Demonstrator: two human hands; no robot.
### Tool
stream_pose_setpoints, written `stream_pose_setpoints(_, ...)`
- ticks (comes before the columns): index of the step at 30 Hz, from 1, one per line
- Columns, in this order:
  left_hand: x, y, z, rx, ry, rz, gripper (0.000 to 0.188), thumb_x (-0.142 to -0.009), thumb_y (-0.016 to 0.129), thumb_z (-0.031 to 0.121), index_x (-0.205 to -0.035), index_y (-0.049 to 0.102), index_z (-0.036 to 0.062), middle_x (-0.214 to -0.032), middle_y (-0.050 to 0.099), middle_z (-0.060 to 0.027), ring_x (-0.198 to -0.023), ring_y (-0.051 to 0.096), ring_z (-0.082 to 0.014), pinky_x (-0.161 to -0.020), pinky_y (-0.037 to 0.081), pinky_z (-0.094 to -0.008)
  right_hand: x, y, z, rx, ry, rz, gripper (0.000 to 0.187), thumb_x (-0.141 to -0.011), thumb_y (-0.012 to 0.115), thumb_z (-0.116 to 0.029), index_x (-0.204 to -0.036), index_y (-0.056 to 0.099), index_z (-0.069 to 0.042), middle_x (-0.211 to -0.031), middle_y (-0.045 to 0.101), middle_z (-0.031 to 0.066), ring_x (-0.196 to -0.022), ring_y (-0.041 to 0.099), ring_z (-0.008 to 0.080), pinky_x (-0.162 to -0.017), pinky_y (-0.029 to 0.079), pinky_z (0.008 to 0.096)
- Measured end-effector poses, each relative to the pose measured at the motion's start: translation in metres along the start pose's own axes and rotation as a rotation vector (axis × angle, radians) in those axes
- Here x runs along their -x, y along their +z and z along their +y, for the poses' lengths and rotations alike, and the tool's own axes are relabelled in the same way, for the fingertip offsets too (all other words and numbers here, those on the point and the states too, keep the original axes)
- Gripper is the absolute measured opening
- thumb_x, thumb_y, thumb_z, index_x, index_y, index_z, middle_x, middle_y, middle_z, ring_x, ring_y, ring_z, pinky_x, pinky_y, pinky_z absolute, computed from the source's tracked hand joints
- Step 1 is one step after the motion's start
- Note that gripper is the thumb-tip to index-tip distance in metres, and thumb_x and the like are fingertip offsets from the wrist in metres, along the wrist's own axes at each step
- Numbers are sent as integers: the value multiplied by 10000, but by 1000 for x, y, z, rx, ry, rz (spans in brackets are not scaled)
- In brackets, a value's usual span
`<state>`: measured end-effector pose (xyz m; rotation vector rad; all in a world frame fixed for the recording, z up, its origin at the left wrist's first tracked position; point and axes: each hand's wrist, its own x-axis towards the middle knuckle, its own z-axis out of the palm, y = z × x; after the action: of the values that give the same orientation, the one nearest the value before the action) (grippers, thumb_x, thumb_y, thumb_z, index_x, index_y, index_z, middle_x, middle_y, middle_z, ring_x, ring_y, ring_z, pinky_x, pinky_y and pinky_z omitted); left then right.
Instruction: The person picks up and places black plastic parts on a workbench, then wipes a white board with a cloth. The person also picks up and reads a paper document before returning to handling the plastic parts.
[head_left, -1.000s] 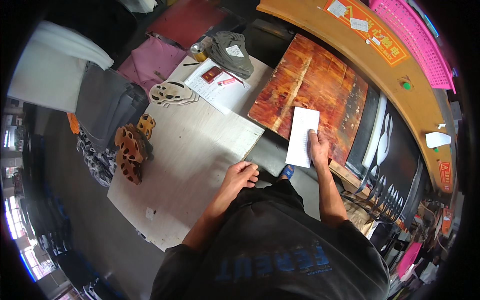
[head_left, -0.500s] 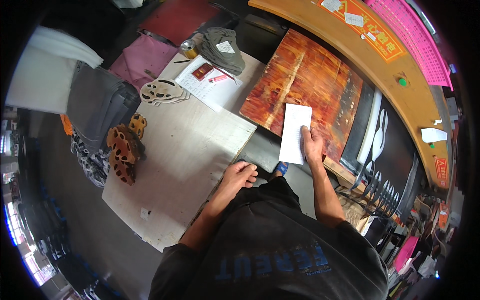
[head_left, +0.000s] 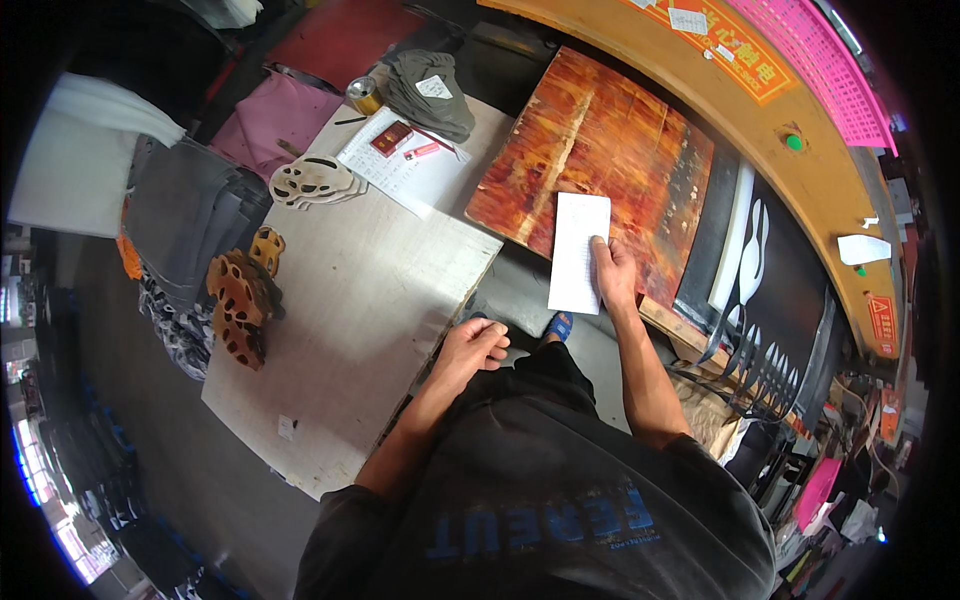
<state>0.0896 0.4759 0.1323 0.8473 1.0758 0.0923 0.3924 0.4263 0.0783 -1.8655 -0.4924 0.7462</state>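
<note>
While the right grip (head_left: 617, 270) pinches a paper sheet (head_left: 577, 255) at its three-o'clock edge, probably leaving its face uncovered, the left grip (head_left: 470, 350), folded together, hangs beside the surface (head_left: 345, 300)

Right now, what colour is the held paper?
The paper is white; it shows best in the head view.

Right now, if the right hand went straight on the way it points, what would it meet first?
Most likely the orange-brown board: the right hand, holding white paper, points across it. Depth is unclear, so it might pass above the surface instead.
</note>
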Motion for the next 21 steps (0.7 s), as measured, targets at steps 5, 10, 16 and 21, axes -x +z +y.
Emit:
stream_pose_setpoints(5,2,-5,-7,-6,4,-16,323,-1013,639,320,-1147,678,28,-1014,701,-77,-857,673,-153,-717,581,-312,-2,1,2,10,-16,5,341,-1011,619,-323,-943,686,5,-759,646,-1,-664,539,80,-602,452,283)
stream_pose_setpoints(10,7,-8,-12,-27,-14,7,308,-1017,635,303,-1141,679,25,-1003,702,-80,-851,673,-148,-714,582,-307,-2,1,4,1,-32,14,334,-1009,623,-321,-934,679,0,-757,641,-5,-664,532,74,-595,449,281)
stream_pose_setpoints(16,18,-10,-20,-34,5,17,295,-1014,639,296,-1122,686,25,-987,706,-75,-828,671,-136,-709,578,-291,1,2,5,-68,-76,-9,331,-1018,614,-323,-947,676,-6,-764,640,-4,-658,526,69,-593,446,277)
stream_pose_setpoints(21,28,0,-23,-37,21,81,292,-1012,642,301,-1103,694,29,-977,706,-71,-826,667,-130,-714,570,-281,2,1,4,-66,-55,-24,365,-1008,620,-350,-929,676,2,-751,637,7,-661,538,81,-611,462,290)
